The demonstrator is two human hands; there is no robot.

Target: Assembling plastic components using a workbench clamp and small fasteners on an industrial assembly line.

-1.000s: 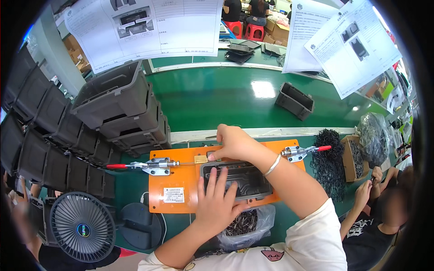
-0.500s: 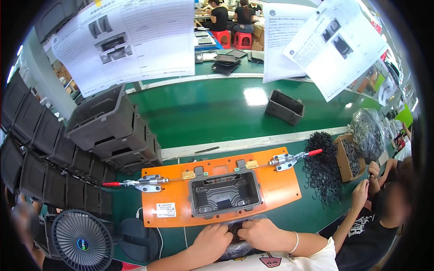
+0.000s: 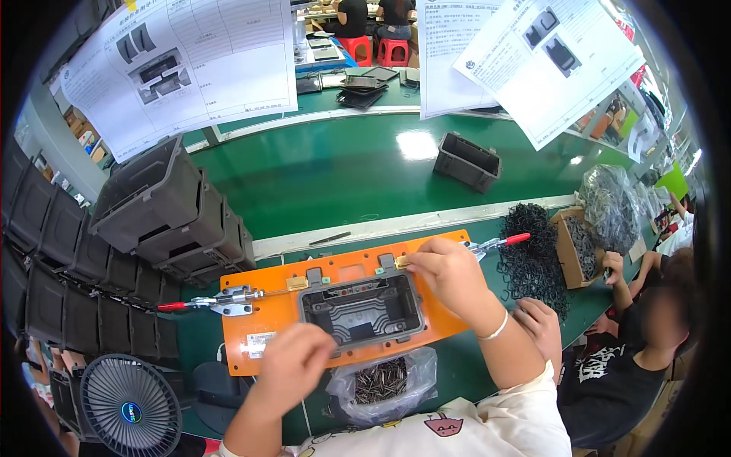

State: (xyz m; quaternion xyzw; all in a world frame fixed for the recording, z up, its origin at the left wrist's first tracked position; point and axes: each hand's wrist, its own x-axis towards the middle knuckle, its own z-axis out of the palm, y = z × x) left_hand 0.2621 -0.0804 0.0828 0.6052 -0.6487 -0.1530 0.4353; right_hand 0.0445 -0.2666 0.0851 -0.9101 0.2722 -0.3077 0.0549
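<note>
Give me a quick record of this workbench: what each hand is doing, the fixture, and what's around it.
Left hand: at near edge of orange fixture plate
Right hand: fingertips at plate's far edge
Part: dark grey plastic tray seated in plate
Clamps: red-handled toggle clamp left, another right
Nearby: clear bag of small dark metal parts, black desk fan

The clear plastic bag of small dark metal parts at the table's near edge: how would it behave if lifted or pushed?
The clear plastic bag of small dark metal parts would probably sag and change shape, since its film looks thin and crumpled. It likely feels heavy for its size, being filled with metal pieces. Its open top could spill if tipped.
</note>
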